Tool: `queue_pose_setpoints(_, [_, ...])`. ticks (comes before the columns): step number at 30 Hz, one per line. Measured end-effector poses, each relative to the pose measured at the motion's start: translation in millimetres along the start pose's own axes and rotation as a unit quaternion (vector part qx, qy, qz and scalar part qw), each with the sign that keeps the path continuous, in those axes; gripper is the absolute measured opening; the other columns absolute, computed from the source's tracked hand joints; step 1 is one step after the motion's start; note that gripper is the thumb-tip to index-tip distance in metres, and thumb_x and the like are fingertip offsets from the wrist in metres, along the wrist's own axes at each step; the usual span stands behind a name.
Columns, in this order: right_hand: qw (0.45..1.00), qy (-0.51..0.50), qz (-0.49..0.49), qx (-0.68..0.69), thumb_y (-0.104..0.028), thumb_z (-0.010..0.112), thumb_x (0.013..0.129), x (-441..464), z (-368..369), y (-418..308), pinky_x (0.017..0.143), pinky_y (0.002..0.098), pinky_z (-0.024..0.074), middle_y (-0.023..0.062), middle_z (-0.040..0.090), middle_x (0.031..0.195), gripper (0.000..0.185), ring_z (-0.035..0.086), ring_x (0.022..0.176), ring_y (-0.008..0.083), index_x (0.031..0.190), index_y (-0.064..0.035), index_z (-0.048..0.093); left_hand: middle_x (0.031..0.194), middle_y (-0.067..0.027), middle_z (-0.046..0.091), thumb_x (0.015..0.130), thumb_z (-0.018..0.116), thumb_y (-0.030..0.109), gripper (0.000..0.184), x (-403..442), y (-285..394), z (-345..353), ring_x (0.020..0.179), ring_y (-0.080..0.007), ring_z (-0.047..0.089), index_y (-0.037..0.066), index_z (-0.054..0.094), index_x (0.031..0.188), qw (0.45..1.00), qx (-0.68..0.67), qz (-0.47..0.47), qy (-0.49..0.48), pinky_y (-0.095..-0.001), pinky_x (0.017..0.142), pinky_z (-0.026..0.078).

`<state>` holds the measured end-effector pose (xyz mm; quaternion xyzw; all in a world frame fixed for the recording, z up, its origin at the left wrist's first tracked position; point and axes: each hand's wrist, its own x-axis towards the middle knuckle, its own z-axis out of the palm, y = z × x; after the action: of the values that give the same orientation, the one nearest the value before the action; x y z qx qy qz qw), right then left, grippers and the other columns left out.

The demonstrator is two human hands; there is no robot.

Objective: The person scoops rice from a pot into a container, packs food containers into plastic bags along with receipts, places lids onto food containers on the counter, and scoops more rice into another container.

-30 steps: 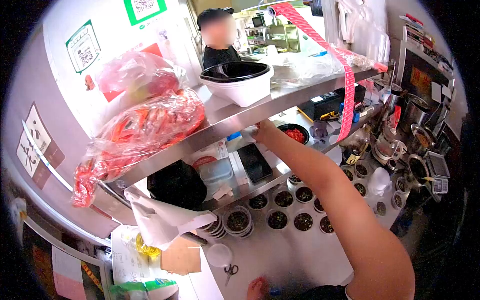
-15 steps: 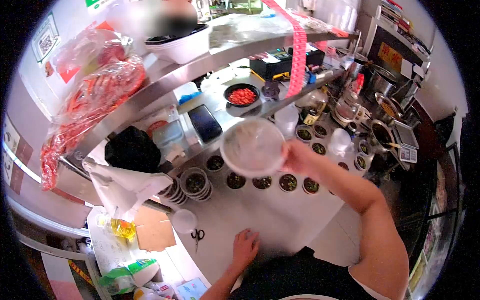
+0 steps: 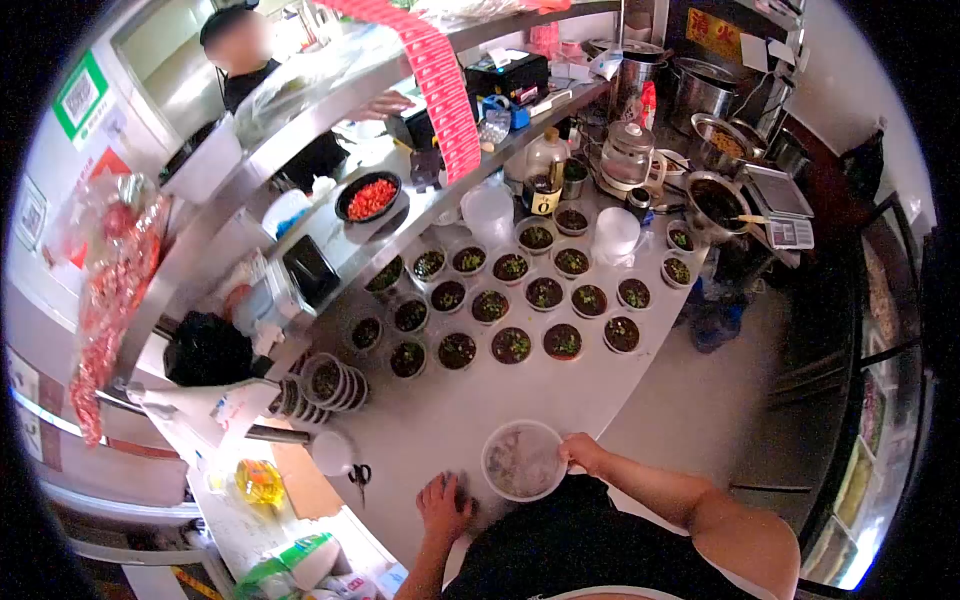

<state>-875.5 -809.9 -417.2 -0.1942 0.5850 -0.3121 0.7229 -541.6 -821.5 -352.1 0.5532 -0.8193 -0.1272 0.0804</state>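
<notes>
My right hand [image 3: 582,454] grips the rim of a round translucent container [image 3: 523,460] near the table's front edge, close to my body. What lies in the container is too unclear to name. To its left my left hand [image 3: 446,505] rests on the white table [image 3: 440,410], fingers apart and holding nothing. Black-handled scissors [image 3: 360,477] and a round white lid [image 3: 332,453] lie to the left of that hand. Beyond both hands stand rows of small cups [image 3: 511,345] with dark contents and green bits.
Stacked cups [image 3: 326,380] stand at the left. A metal shelf [image 3: 400,215] behind holds a black bowl of red pieces [image 3: 368,197]. A glass kettle [image 3: 627,155], pots [image 3: 700,90] and a scale [image 3: 780,195] are at the right. A co-worker [image 3: 238,55] stands beyond the shelf.
My right hand has come back from the shelf with the round container and lowered it to the table's near side. My left hand has come into fuller view. The camera view has swung right and down.
</notes>
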Motion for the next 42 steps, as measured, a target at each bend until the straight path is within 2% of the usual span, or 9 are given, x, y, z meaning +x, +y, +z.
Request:
queue_pose_setpoints(3, [0.994, 0.02, -0.087, -0.067, -0.008, 0.059, 0.066, -5.1, 17.2, -30.9, 0.054, 0.0343, 0.0467, 0.0049, 0.054, 0.062, 0.006, 0.055, 0.058, 0.0211, 0.066, -0.0024, 0.056, 0.111, -0.0137, 0.054, 0.074, 0.064, 0.02, 0.043, -22.7, -43.7, 29.8, 0.107, -0.0318, 0.049, 0.012, 0.055, 0.115, 0.998, -0.031, -0.049, -0.04, -0.0454, 0.09, 0.039])
queue_pose_setpoints(4, [0.96, 0.046, -0.141, -0.237, -0.01, 0.061, 0.067, -2.9, 18.0, -37.4, 0.058, 0.0362, 0.0472, 0.0065, 0.056, 0.069, 0.011, 0.056, 0.064, 0.0228, 0.071, -0.0015, 0.057, 0.109, -0.0144, 0.054, 0.073, 0.066, 0.019, 0.044, -25.0, -52.4, 32.3, 0.105, -0.0328, 0.05, 0.01, 0.054, 0.115, 0.995, -0.064, -0.068, -0.024, -0.0447, 0.089, 0.04])
queue_pose_setpoints(6, [0.795, 0.099, -0.234, -0.551, -0.015, 0.065, 0.069, 0.9, 19.1, -51.7, 0.067, 0.0399, 0.0483, 0.0096, 0.061, 0.082, 0.021, 0.058, 0.076, 0.0261, 0.082, 0.0001, 0.059, 0.108, -0.0159, 0.056, 0.07, 0.071, 0.015, 0.05, -12.7, -29.3, 8.9, 0.1, -0.0347, 0.052, 0.006, 0.052, 0.116, 0.957, -0.211, -0.191, 0.061, -0.0429, 0.086, 0.043])
queue_pose_setpoints(9, [0.739, 0.179, -0.437, -0.481, -0.035, 0.064, 0.08, -46.5, 48.7, -101.9, 0.082, 0.0451, 0.046, 0.0191, 0.056, 0.112, 0.051, 0.057, 0.097, 0.0301, 0.112, 0.0014, 0.051, 0.105, -0.0154, 0.058, 0.069, 0.075, 0.014, 0.056, 37.7, 58.3, -63.8, 0.105, -0.0325, 0.051, 0.004, 0.05, 0.118, 0.859, -0.449, -0.203, 0.137, -0.0408, 0.086, 0.042])
queue_pose_setpoints(12, [0.95, -0.157, -0.202, -0.178, -0.037, 0.053, 0.09, -63.6, 81.3, -119.5, 0.087, 0.0378, 0.0453, 0.0138, 0.049, 0.124, 0.055, 0.053, 0.106, 0.0257, 0.13, -0.0036, 0.037, 0.109, -0.0128, 0.058, 0.064, 0.079, 0.017, 0.064, 64.0, 109.9, -87.7, 0.107, -0.0307, 0.051, 0.005, 0.05, 0.12, 0.94, -0.319, -0.032, 0.113, -0.0398, 0.088, 0.042])
queue_pose_setpoints(14, [0.947, -0.309, -0.012, 0.089, -0.034, 0.047, 0.094, -99.4, 96.7, -151.0, 0.095, 0.0348, 0.0425, 0.0111, 0.047, 0.127, 0.05, 0.047, 0.117, 0.0237, 0.133, -0.0051, 0.036, 0.109, -0.0112, 0.058, 0.063, 0.081, 0.02, 0.068, 72.9, 140.9, -114.9, 0.106, -0.0296, 0.052, 0.007, 0.049, 0.122, 0.969, -0.199, 0.085, 0.121, -0.0385, 0.088, 0.043])
queue_pose_setpoints(23, [0.93, -0.324, -0.154, -0.075, -0.03, 0.051, 0.093, -123.3, 85.7, -179.3, 0.078, 0.0268, 0.0486, 0.0046, 0.057, 0.106, 0.043, 0.056, 0.09, 0.0125, 0.128, -0.0067, 0.046, 0.1, -0.0096, 0.062, 0.068, 0.076, 0.012, 0.027, 63.0, 146.4, -138.3, 0.092, -0.0266, 0.057, 0.008, 0.067, 0.093, 0.904, -0.285, 0.131, 0.292, -0.0363, 0.079, 0.046])
queue_pose_setpoints(32, [0.888, -0.327, -0.254, -0.202, -0.029, 0.06, 0.088, -124.8, 64.4, -187.9, 0.076, 0.0274, 0.0485, 0.0059, 0.058, 0.105, 0.047, 0.057, 0.087, 0.0125, 0.128, -0.0057, 0.05, 0.088, -0.0085, 0.064, 0.065, 0.077, 0.008, 0.022, 58.8, 166.8, -149.4, 0.085, -0.0236, 0.059, 0.009, 0.068, 0.085, 0.91, -0.364, 0.071, 0.187, -0.0335, 0.075, 0.047])
queue_pose_setpoints(42, [0.922, -0.306, -0.174, -0.161, -0.023, 0.063, 0.085, -131.8, 51.2, -177.3, 0.083, 0.0273, 0.0456, 0.0056, 0.056, 0.113, 0.051, 0.054, 0.097, 0.0126, 0.13, -0.0059, 0.047, 0.089, -0.0158, 0.055, 0.073, 0.058, -0.002, 0.017, 67.4, 180.6, -135.4, 0.087, -0.0355, 0.053, 0.004, 0.049, 0.086, 0.947, -0.217, 0.155, 0.18, -0.043, 0.076, 0.045])
